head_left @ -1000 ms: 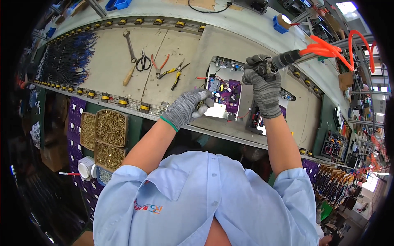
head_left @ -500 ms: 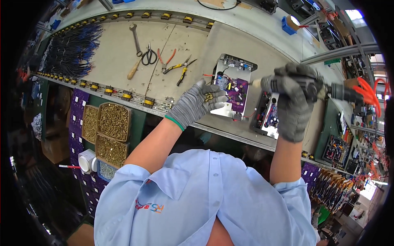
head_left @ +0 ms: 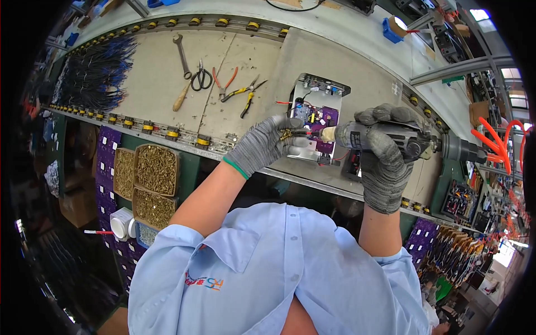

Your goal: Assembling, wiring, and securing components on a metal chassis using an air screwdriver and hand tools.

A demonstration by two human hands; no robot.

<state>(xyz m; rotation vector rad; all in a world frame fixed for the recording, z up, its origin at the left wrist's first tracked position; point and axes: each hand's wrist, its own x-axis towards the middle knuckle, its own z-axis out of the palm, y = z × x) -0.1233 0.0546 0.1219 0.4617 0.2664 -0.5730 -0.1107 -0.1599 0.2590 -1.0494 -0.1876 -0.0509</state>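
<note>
My left hand [head_left: 258, 144], in a grey knit glove with a green cuff, holds a few small brass screws [head_left: 286, 134] between curled fingers. In my gloved right hand [head_left: 385, 173] is a black and grey power screwdriver [head_left: 393, 140], lying sideways. Its bit points left and reaches the screws at my left fingertips; whether one is on the bit I cannot tell. Beneath and behind the tool lies an open metal housing [head_left: 345, 89] with a purple circuit board [head_left: 330, 118], partly hidden by the screwdriver and my left hand.
A second housing [head_left: 353, 166] sits partly hidden under my right hand. On the bench lie a wrench [head_left: 181, 56], scissors [head_left: 201, 78], red-handled pliers [head_left: 224, 81] and yellow-black pliers [head_left: 241, 92]. Bins of brass screws [head_left: 157, 169] stand near left. A red coiled hose [head_left: 497, 146] trails right.
My right hand has brought the screwdriver left and slightly down, so its bit now meets the screws. My left hand has stayed nearly in place, its fingers a little more closed.
</note>
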